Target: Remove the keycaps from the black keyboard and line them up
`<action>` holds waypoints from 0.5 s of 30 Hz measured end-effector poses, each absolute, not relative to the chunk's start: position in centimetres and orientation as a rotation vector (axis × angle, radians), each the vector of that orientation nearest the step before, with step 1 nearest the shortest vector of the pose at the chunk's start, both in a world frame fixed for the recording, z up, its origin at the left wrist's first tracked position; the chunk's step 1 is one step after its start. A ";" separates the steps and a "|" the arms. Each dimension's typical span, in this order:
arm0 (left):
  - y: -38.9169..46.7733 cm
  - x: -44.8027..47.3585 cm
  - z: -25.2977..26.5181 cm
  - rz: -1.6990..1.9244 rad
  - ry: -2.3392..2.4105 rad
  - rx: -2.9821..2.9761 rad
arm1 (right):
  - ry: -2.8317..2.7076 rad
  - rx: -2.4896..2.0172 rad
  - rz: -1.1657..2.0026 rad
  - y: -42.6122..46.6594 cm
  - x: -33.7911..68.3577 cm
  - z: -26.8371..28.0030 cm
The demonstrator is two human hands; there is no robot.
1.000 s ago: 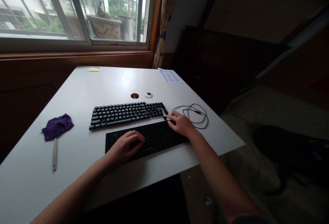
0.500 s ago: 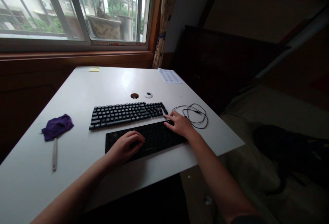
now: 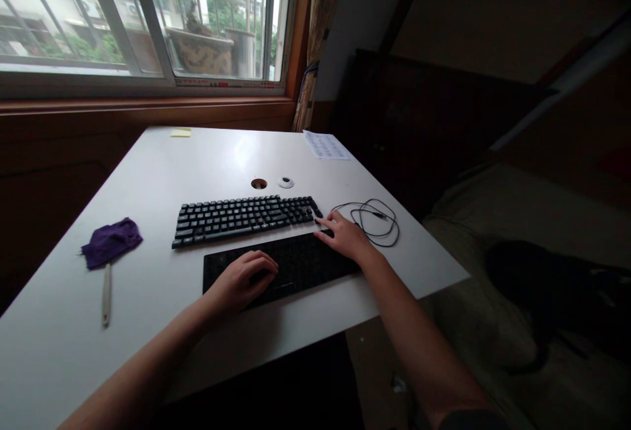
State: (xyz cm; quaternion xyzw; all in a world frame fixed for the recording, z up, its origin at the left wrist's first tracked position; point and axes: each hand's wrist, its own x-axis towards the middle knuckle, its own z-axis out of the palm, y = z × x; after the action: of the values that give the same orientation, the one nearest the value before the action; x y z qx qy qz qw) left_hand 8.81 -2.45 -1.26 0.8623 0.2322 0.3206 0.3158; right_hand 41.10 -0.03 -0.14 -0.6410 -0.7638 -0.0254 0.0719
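A dark keyboard point(image 3: 231, 221) lies across the white table, with a pale strip of its base bare at the right end where keycaps are absent. My right hand point(image 3: 348, 236) is over that end, its index fingertip touching a small dark key and its thumb held apart below. In front of the keyboard lies a flat black panel point(image 3: 296, 256) with faint dark shapes on it, too dim to make out. My left hand point(image 3: 246, 275) rests on the panel's left part, fingers loosely bent and thumb apart, with nothing visible in it.
A thin black cable point(image 3: 394, 226) lies coiled to the right. At the left are a purple cloth point(image 3: 112, 242) and a pale handle point(image 3: 106, 295). Behind the keyboard are a round table hole point(image 3: 259, 184), a white ring-shaped cover point(image 3: 285, 182), yellow notes point(image 3: 181, 133) and a printed sheet point(image 3: 326, 145).
My right index finger has shifted slightly up and right at the keyboard's right end. My left hand stays on the black panel. The camera view has moved very slightly.
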 end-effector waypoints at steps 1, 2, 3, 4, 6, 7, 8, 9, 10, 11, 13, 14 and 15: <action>-2.4 8.8 -1.3 0.844 0.610 2.274 | -2.295 -1.929 -0.079 0.0 41.1 -0.2; -2.4 8.8 -1.4 0.844 0.609 2.277 | -2.296 -1.932 -0.078 0.0 41.1 -0.2; -2.4 8.8 -1.4 0.843 0.611 2.279 | -2.295 -1.934 -0.077 0.1 41.1 -0.2; -2.4 8.9 -1.4 0.847 0.611 2.280 | -2.295 -1.935 -0.075 0.1 41.1 -0.3; -2.4 8.9 -1.5 0.848 0.606 2.281 | -2.294 -1.938 -0.073 0.1 41.1 -0.3; -2.4 8.9 -1.5 0.848 0.606 2.280 | -2.292 -1.938 -0.076 0.1 41.1 -0.3; -2.4 8.9 -1.4 0.847 0.607 2.278 | -2.292 -1.935 -0.078 0.1 41.1 -0.3; -2.4 8.9 -1.4 0.847 0.610 2.277 | -2.292 -1.928 -0.081 0.1 41.2 -0.4; -2.4 8.9 -1.4 0.848 0.614 2.277 | -2.290 -1.920 -0.084 0.0 41.2 -0.4; -2.4 8.8 -1.4 0.848 0.614 2.278 | -2.288 -1.912 -0.087 0.0 41.3 -0.4; -2.3 8.8 -1.5 0.848 0.611 2.281 | -2.280 -1.905 -0.092 -0.1 41.3 -0.5; -2.3 8.8 -1.6 0.845 0.608 2.284 | -2.277 -1.907 -0.093 -0.1 41.4 -0.6; -2.3 8.8 -1.6 0.844 0.607 2.285 | -2.276 -1.910 -0.096 -0.2 41.4 -0.6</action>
State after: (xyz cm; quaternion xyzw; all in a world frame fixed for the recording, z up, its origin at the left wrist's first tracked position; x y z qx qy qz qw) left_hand 8.80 -2.29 -1.63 0.8653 0.2298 0.3197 0.3104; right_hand 41.40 -0.17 -0.63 -0.6402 -0.7629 -0.0322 0.0844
